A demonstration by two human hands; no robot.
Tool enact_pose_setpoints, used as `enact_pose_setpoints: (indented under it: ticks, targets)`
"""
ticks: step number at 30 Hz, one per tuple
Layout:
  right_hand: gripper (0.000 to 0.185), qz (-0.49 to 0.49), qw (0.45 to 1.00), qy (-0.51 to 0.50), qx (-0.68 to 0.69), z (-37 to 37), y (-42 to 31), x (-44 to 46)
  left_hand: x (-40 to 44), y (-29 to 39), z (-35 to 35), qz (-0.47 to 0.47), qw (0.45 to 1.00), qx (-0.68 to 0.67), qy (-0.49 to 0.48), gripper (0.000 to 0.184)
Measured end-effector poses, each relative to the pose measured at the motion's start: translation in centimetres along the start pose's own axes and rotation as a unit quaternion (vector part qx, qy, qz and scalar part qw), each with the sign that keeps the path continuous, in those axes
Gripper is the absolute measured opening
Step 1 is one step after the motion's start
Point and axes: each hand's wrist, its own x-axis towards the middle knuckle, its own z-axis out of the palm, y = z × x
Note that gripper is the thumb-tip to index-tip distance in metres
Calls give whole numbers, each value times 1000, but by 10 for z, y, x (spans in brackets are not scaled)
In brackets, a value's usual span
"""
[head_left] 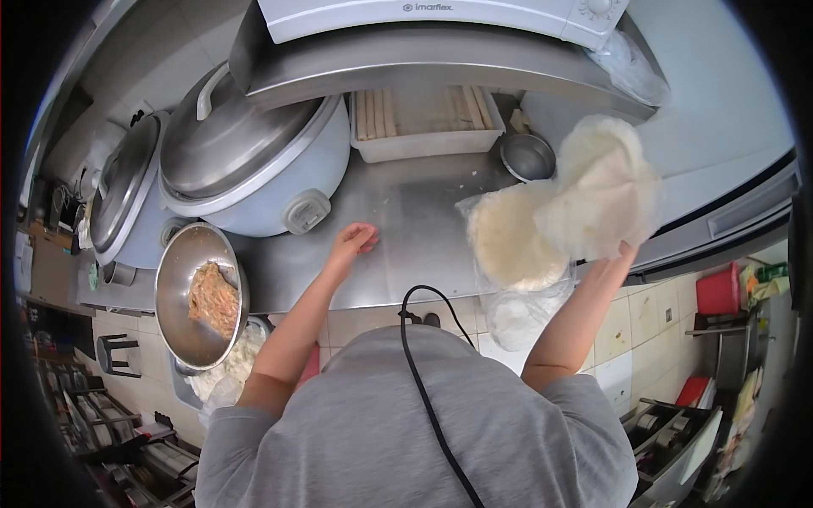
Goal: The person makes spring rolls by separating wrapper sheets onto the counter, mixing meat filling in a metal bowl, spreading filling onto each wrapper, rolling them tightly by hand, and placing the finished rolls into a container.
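My right hand (624,256) pinches the lower edge of a thin, round, whitish wrapper sheet (597,186), raised and slightly blurred. Beneath and to the left of it, a stack of similar wrappers (512,237) lies in a clear plastic bag at the counter's front edge. Over the steel counter (406,212), my left hand (353,244) has its fingers curled together, and nothing shows in them. To its left, a steel bowl (163,296) holds an orange-brown ground filling (213,300).
Behind my left hand stands a large rice cooker (246,161), with another cooker (127,195) farther left. A white tub (428,147) of pale rolls sits at the back, beside a small metal bowl (528,158). A steel shelf (440,63) overhangs the counter.
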Motion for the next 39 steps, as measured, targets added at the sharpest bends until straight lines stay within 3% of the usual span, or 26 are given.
enact_pose_setpoints:
  ticks: [3, 5, 6, 10, 14, 17, 19, 22, 23, 24, 25, 27, 29, 32, 35, 37, 39]
  targets:
    - [48, -75, 989, -119, 48, -4, -29, -5, -11, -8, -6, -5, 1000, 7, 0, 28]
    - [48, -75, 997, -27, -19, 23, -39, -12, -13, -11, -8, -7, 1000, 9, 0, 28]
    - [48, -72, 997, -27, -18, 22, -29, -8, -13, -13, -8, -10, 1000, 8, -1, 28]
    - [41, 146, 981, -103, -72, 33, 62, -3, -17, -10, -6, -20, 1000, -1, -7, 33]
    - [39, 354, 904, -223, -85, 80, 139, -45, -28, -7, -12, -9, 1000, 14, 0, 44]
    - [37, 428, 849, -290, -109, 107, 185, -66, -37, -11, -25, 17, 999, -39, 9, 54]
    - [36, 415, 840, -308, -166, 115, 218, -63, -40, -20, -34, -21, 974, -225, -23, 59]
    - [33, 297, 856, -287, -311, 109, 268, -63, -44, -34, -43, -73, 965, -245, 53, 54]
    - [31, 189, 856, -253, -409, 105, 284, -64, -43, -39, -47, -72, 964, -248, 58, 54]
    - [20, 80, 878, -270, -388, 103, 292, -73, -40, -48, -52, -61, 964, -249, 66, 47]
    - [20, 82, 877, -275, -387, 110, 289, -86, -39, -53, -56, -51, 964, -249, 74, 41]
    - [10, 100, 826, -410, -374, 125, 287, -120, -35, -61, -58, -61, 970, -214, 96, 38]
    - [11, 121, 794, -481, -352, 124, 309, -155, -33, -58, -55, -68, 975, -176, 114, 38]
    - [18, 127, 769, -515, -356, 136, 301, -195, -35, -45, -49, -86, 971, -180, 131, 39]
    - [24, 46, 784, -483, -386, 146, 283, -207, -37, -36, -43, -79, 973, -194, 97, 36]
    - [25, 237, 782, -443, -368, 144, 273, -201, -40, -29, -37, -58, 976, -190, 89, 34]
    - [24, 275, 790, -421, -351, 125, 292, -191, -35, -34, -40, -64, 978, -171, 98, 33]
